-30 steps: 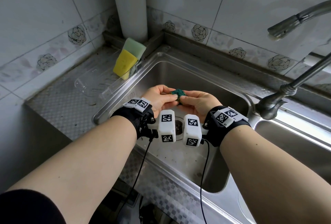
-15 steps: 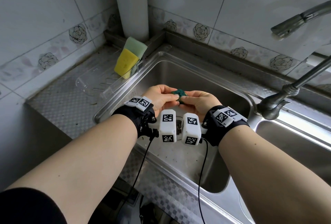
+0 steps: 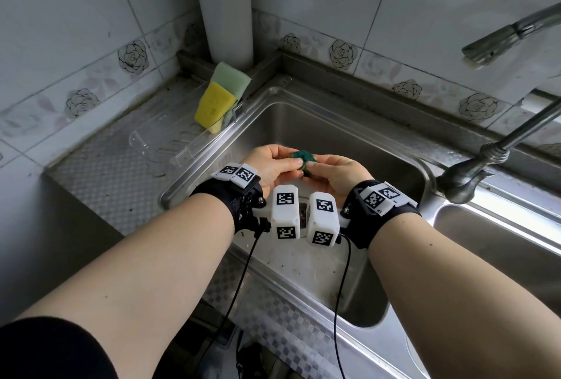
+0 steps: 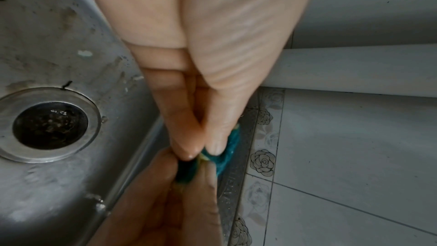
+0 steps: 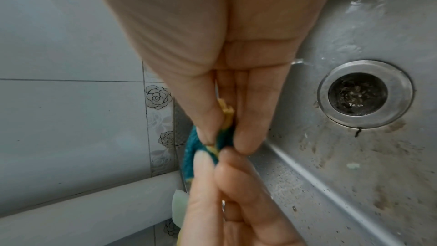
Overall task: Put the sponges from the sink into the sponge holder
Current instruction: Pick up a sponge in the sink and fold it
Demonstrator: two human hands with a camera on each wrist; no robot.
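Note:
A small sponge with a dark green scouring side and a yellow core [image 3: 304, 156] [image 4: 230, 149] [image 5: 191, 154] is squeezed between both hands above the steel sink [image 3: 349, 136]. My left hand [image 3: 273, 163] pinches it from the left with thumb and fingers. From the right, my right hand [image 3: 331, 172] pinches the same sponge. The clear plastic sponge holder [image 3: 182, 145] lies on the counter left of the sink. A yellow sponge [image 3: 214, 107] and a pale green sponge [image 3: 232, 79] lean at the holder's far end.
The sink drain [image 4: 49, 124] [image 5: 357, 93] lies below the hands. A white pipe [image 3: 224, 8] runs up the corner behind the holder. A metal tap [image 3: 498, 142] stands at the right, with a second basin [image 3: 501, 245] beyond it. Tiled walls close the back and left.
Both hands have stayed together over the sink, still squeezing the green sponge; only a slight shift of the view.

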